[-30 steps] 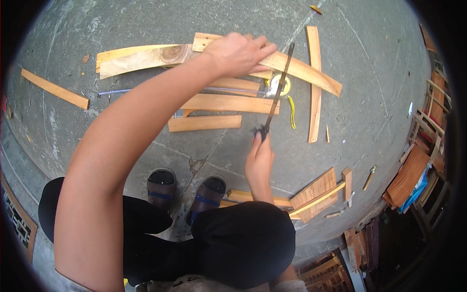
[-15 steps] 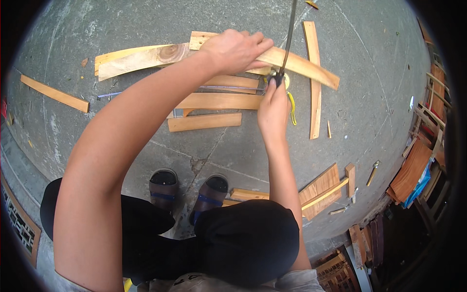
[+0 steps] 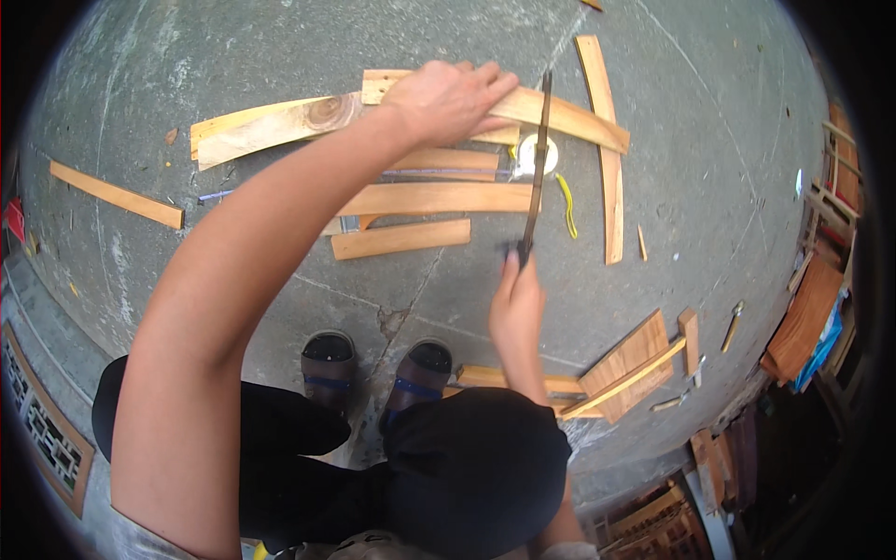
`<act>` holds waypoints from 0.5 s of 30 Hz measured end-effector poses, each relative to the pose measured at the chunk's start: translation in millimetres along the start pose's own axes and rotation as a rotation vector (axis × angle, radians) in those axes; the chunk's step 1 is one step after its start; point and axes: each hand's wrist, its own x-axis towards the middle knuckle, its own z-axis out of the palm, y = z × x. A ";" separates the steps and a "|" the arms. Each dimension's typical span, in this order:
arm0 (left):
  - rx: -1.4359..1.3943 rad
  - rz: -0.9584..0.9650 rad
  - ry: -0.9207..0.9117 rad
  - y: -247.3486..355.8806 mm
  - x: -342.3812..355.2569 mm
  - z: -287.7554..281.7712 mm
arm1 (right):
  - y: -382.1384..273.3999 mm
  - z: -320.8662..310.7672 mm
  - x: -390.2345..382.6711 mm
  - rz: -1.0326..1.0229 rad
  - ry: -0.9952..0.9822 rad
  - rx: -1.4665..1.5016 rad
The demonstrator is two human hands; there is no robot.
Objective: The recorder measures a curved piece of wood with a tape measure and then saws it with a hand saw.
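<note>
My left hand (image 3: 453,98) presses down on a pale wooden board (image 3: 579,124), its fingers curled over the far edge. This board lies across other boards at the far middle. In my right hand (image 3: 518,313) is the dark handle of a handsaw (image 3: 535,191), its long narrow blade pointing away from me. The blade crosses the board to the right of my left hand; whether its teeth touch the wood I cannot tell. Beneath the blade sits a round white tape measure (image 3: 539,155) with a yellow strap (image 3: 567,207), partly covered by the saw.
Several cut boards (image 3: 401,240) lie near the middle, and a long board (image 3: 605,159) lies lengthwise at right. A thin slat (image 3: 117,194) is at far left. Near my right knee are wood pieces (image 3: 635,364) and a hammer (image 3: 734,327). More timber (image 3: 805,313) is stacked along the right side.
My right hand has drawn the saw back toward me, so its tip is now near the board. My left hand stays on the board.
</note>
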 end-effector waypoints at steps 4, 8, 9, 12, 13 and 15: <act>0.002 0.000 0.042 0.4 3.0 2.0 | -23.6 -1.4 68.2 -0.138 0.035 -0.101; 0.022 -0.032 -0.083 1.9 -1.0 -3.5 | 18.6 -7.4 -39.5 0.189 -0.061 -0.120; 0.031 -0.037 -0.078 -2.9 2.6 -3.9 | 27.6 -10.9 -55.9 0.259 0.007 -0.118; 0.043 0.019 0.095 -5.7 -5.2 3.1 | 28.4 -27.7 -60.4 0.223 0.026 -0.048; 0.044 0.022 0.097 -4.1 -4.6 4.3 | 27.6 -31.2 -57.5 0.223 0.029 -0.046; 0.057 0.000 0.054 -2.0 -6.0 6.0 | 25.4 -32.2 -48.5 0.257 0.027 0.037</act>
